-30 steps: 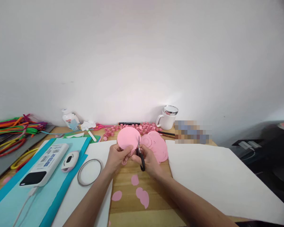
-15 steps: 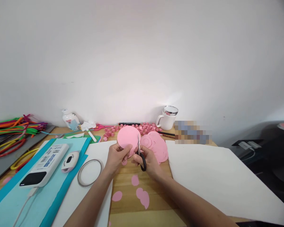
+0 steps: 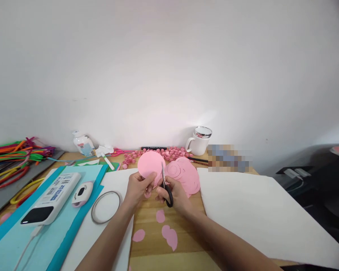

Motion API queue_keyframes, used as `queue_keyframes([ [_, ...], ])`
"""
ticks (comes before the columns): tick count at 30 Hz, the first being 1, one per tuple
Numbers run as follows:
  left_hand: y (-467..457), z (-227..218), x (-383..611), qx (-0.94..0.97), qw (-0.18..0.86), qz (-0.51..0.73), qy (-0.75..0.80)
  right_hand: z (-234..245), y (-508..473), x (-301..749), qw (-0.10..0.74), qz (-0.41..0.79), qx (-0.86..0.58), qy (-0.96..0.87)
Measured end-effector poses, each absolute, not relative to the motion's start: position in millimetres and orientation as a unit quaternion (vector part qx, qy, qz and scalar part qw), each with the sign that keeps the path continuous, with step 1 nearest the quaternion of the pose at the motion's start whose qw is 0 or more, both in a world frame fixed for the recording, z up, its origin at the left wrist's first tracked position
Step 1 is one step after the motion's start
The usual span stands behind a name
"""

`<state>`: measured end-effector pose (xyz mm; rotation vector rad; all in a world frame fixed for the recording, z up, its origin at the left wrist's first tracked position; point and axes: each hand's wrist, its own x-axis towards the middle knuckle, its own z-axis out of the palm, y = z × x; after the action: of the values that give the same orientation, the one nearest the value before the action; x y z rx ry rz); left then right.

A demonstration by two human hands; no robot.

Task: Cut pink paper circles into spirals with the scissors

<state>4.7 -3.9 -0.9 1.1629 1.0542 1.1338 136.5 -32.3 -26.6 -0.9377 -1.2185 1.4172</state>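
Note:
My left hand (image 3: 140, 186) pinches the lower edge of a round pink paper disc (image 3: 150, 164), thumb on its face. My right hand (image 3: 173, 194) is closed around black-handled scissors (image 3: 170, 196), whose blades point up and lie at the disc's right edge. Right behind the scissors, a pile of cut pink paper pieces (image 3: 190, 177) rests on the table. Several loose pink petal shapes (image 3: 170, 238) lie on the wood below my hands.
White boards (image 3: 251, 210) flank the wooden strip. At left are a white power bank (image 3: 52, 199) on blue sheets, a tape ring (image 3: 92, 210), a bottle (image 3: 84, 145) and coloured pipe cleaners (image 3: 22, 152). Small pink rolls (image 3: 175, 153) and a white mug (image 3: 200, 142) stand along the wall.
The disc, scissors and both hands shift very slightly left and down along with the view. The scissor blades tilt a little more to the left at the disc's edge.

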Motion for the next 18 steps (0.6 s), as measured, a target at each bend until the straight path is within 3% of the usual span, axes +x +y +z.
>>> queue_keyframes([
  [6, -5.7, 0.0, 6.6, 0.510, 0.566, 0.461, 0.454, -23.6, -29.9, 140.0, 0.544, 0.553, -0.357, -0.520],
  [18, -6.7, 1.6, 5.4, 0.511, 0.560, 0.468, 0.454, -27.8, -30.4, 138.6, 0.531, 0.559, -0.386, -0.506],
])
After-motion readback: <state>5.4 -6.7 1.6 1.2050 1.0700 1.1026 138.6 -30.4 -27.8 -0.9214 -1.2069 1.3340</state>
